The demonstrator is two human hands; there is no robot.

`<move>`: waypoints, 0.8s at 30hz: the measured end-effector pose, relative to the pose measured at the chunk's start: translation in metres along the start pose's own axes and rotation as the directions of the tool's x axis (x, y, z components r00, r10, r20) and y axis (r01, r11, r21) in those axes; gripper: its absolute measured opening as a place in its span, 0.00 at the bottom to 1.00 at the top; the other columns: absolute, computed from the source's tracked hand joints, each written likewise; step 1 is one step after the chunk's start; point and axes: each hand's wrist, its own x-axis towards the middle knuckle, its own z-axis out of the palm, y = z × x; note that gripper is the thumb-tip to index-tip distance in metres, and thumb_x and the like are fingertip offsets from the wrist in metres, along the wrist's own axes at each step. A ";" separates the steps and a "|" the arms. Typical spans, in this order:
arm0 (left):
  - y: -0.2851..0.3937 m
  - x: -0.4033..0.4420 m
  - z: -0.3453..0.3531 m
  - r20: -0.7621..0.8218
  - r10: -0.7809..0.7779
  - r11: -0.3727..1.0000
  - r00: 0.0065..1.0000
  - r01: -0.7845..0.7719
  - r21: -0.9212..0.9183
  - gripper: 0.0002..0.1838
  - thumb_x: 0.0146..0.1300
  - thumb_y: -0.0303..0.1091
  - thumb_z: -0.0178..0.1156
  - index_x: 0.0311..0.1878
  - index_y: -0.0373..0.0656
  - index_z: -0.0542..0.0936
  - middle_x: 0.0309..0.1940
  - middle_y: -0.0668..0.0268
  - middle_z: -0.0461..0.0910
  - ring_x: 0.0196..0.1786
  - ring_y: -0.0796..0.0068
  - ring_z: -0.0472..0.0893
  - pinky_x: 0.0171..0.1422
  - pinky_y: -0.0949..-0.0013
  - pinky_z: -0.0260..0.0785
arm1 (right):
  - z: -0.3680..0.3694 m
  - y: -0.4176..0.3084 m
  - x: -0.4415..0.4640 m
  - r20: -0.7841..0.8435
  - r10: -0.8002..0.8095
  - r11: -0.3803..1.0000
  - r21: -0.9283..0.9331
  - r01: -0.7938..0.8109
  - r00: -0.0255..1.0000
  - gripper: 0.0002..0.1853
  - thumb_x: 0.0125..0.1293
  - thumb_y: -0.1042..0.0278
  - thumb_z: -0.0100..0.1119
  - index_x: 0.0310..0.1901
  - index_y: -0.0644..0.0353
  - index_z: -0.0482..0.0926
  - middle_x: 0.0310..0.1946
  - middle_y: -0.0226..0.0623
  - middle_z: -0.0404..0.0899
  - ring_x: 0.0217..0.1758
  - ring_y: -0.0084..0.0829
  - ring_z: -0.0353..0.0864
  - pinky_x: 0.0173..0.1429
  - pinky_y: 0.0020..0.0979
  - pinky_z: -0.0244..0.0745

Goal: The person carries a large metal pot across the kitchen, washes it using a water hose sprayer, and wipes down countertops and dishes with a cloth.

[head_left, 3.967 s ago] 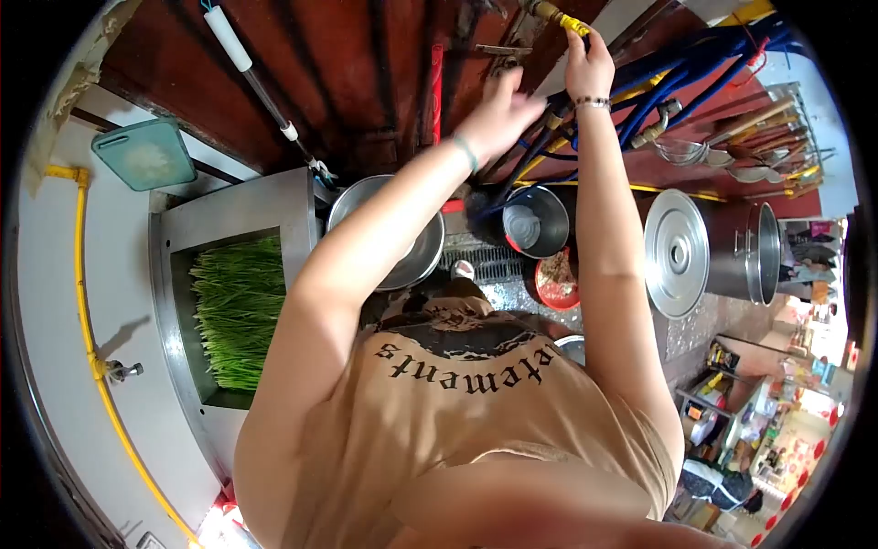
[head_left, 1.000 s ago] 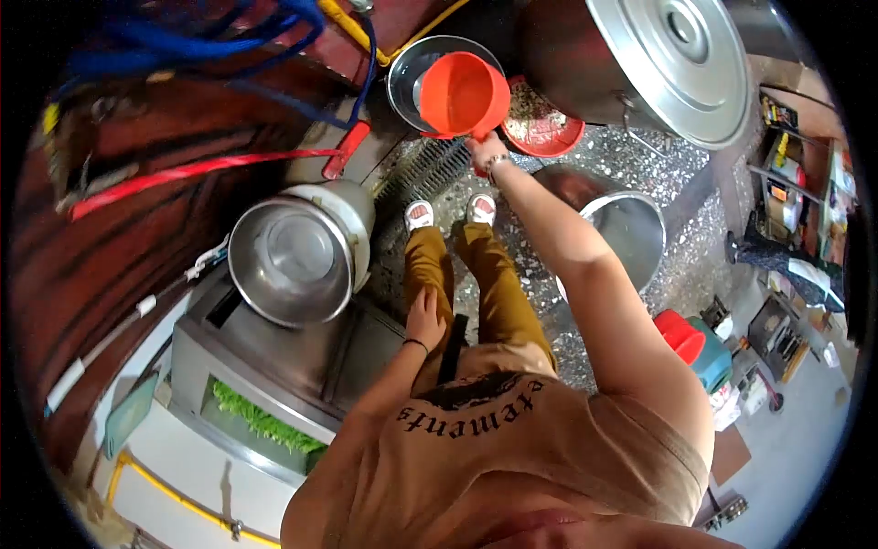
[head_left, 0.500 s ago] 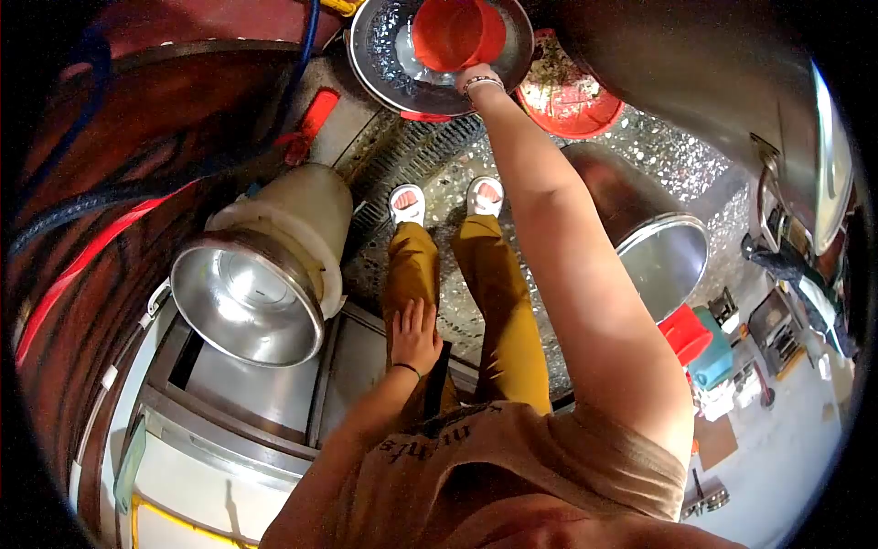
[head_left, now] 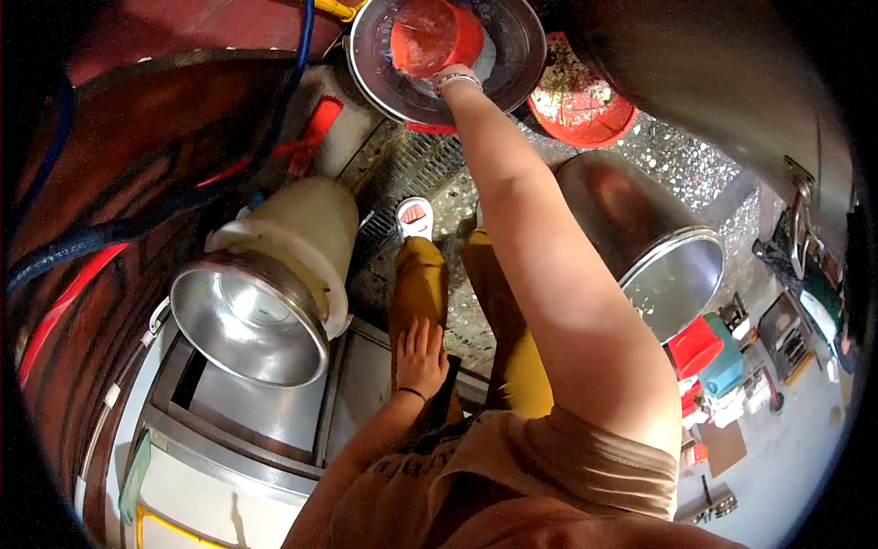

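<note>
My right hand (head_left: 455, 75) reaches far forward and is closed at the near edge of a red plastic dipper (head_left: 437, 38). The dipper is tilted inside a wide metal basin (head_left: 375, 82) with liquid in it. My fingers are partly hidden by the dipper. Resting flat on the knee of my brown trousers (head_left: 419, 297) is my left hand (head_left: 422, 359), fingers spread and holding nothing. To the right of the basin is a red bowl (head_left: 585, 123) with pale and greenish bits in it.
A steel pot (head_left: 265, 343) and a pale tub (head_left: 311, 220) stand at left. A large metal pot (head_left: 631, 210) is right of my legs. Blue hoses (head_left: 119, 240) cross the left side. A floor drain grate (head_left: 402, 165) lies below the basin.
My right hand and the dipper have shifted left within the basin, and the dipper's tilt differs slightly. My left hand stays on the knee. The whole view has moved a little.
</note>
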 end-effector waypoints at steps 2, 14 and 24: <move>0.000 0.002 0.003 0.004 0.003 1.000 1.000 -0.003 -0.006 0.25 0.59 0.39 0.51 0.61 0.44 0.66 0.64 0.54 0.58 0.67 0.53 0.55 0.69 0.47 0.47 | 0.008 0.004 0.018 0.020 -0.053 0.987 -0.148 0.056 0.998 0.18 0.53 0.59 0.55 0.47 0.49 0.79 0.51 0.35 0.76 0.54 0.38 0.75 0.54 0.38 0.72; -0.010 -0.006 0.001 0.046 0.036 0.998 0.998 -0.038 0.051 0.25 0.62 0.39 0.48 0.63 0.44 0.64 0.65 0.55 0.56 0.69 0.54 0.52 0.70 0.48 0.45 | -0.017 0.045 -0.075 0.235 -0.177 0.774 0.634 -0.013 0.956 0.16 0.58 0.59 0.58 0.20 0.61 0.72 0.13 0.33 0.71 0.12 0.27 0.71 0.18 0.30 0.69; -0.022 -0.007 -0.001 0.047 0.025 0.993 0.999 -0.030 0.117 0.25 0.63 0.41 0.47 0.62 0.44 0.64 0.66 0.56 0.54 0.69 0.55 0.52 0.71 0.48 0.42 | -0.054 0.080 -0.185 0.051 -0.351 0.666 0.715 0.211 0.935 0.12 0.55 0.65 0.56 0.37 0.63 0.74 0.14 0.33 0.72 0.13 0.26 0.72 0.17 0.28 0.70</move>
